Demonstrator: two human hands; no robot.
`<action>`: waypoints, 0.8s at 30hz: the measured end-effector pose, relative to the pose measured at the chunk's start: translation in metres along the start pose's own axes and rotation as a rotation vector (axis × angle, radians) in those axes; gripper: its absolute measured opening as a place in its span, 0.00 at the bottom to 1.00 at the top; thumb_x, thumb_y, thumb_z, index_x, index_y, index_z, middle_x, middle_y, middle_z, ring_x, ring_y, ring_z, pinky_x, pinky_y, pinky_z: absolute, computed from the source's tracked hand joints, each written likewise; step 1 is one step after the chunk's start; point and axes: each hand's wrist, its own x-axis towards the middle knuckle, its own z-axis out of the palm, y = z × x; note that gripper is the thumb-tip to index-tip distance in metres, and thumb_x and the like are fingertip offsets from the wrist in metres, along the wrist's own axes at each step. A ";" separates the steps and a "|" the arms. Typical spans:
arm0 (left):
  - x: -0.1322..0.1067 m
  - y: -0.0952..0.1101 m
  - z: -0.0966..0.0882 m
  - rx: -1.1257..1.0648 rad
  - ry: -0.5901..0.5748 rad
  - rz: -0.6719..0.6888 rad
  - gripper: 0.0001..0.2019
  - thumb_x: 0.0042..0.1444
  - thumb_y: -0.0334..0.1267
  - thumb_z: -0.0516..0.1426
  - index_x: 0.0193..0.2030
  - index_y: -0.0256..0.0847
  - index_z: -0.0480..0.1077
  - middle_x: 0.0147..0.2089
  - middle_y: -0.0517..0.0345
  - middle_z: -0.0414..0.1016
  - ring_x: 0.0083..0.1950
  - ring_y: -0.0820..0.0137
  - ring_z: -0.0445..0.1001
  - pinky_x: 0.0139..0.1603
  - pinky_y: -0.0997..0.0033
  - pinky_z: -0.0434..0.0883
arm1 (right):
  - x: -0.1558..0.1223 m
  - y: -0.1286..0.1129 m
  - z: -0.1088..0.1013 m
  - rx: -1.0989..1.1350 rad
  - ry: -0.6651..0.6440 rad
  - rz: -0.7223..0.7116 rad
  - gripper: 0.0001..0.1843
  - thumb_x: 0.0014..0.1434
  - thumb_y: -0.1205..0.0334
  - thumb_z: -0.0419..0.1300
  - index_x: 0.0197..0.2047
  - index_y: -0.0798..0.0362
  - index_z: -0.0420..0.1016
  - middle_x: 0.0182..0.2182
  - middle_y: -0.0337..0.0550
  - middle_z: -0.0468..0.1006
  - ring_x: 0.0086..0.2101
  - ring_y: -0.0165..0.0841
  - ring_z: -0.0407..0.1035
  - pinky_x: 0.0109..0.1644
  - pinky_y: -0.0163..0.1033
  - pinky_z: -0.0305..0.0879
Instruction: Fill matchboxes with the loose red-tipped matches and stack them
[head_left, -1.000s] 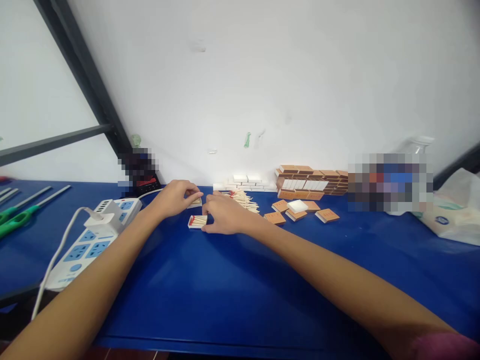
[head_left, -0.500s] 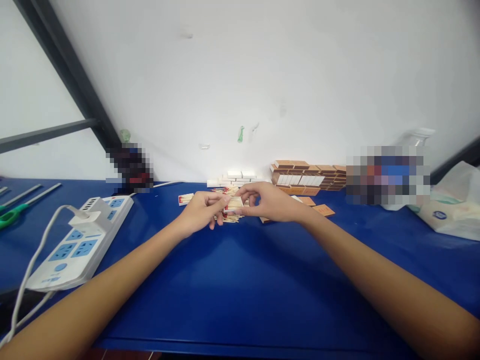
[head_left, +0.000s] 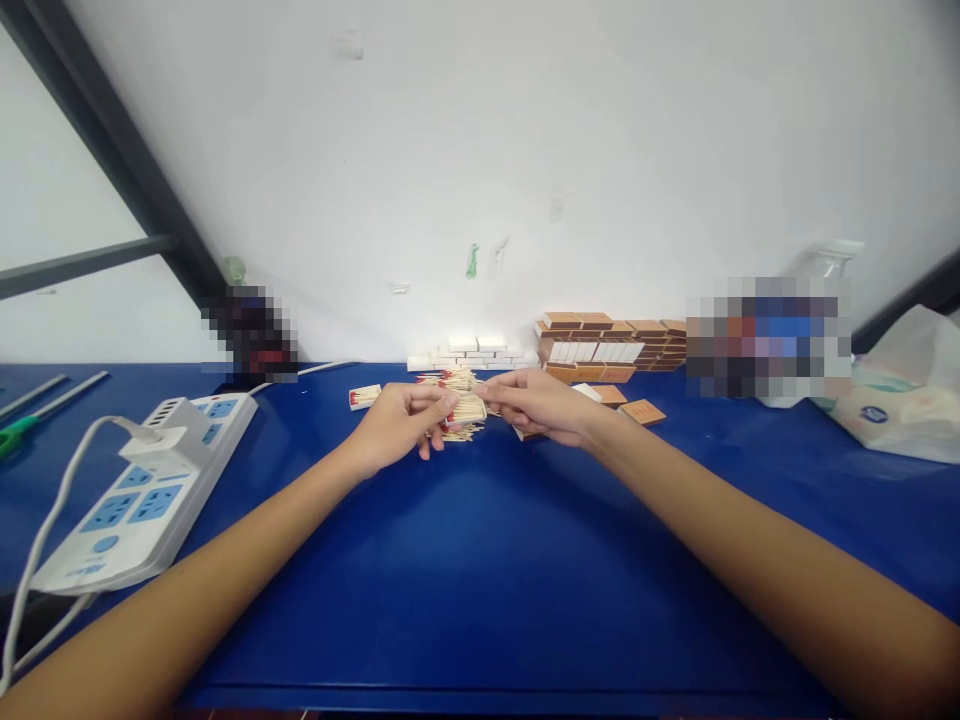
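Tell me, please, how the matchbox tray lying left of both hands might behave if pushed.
The matchbox tray would probably slide rather than roll, being flat and boxy. Its matches might spill if tipped, since the top looks open.

Matches wood, pwr strip plastic, tbl glossy & smooth.

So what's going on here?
A person's left hand holds a small white tray of matches; the right hand has its fingertips by the tray's right end. A heap of loose matches lies right by the hands. Another match-filled tray sits further left on the blue table.
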 end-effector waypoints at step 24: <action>0.010 -0.020 -0.095 0.585 0.481 -0.028 0.23 0.58 0.58 0.60 0.39 0.37 0.81 0.35 0.51 0.85 0.24 0.69 0.75 0.29 0.70 0.71 | 0.022 0.015 -0.052 -0.579 0.435 -0.219 0.23 0.57 0.40 0.67 0.30 0.54 0.80 0.30 0.49 0.82 0.31 0.36 0.73 0.33 0.40 0.65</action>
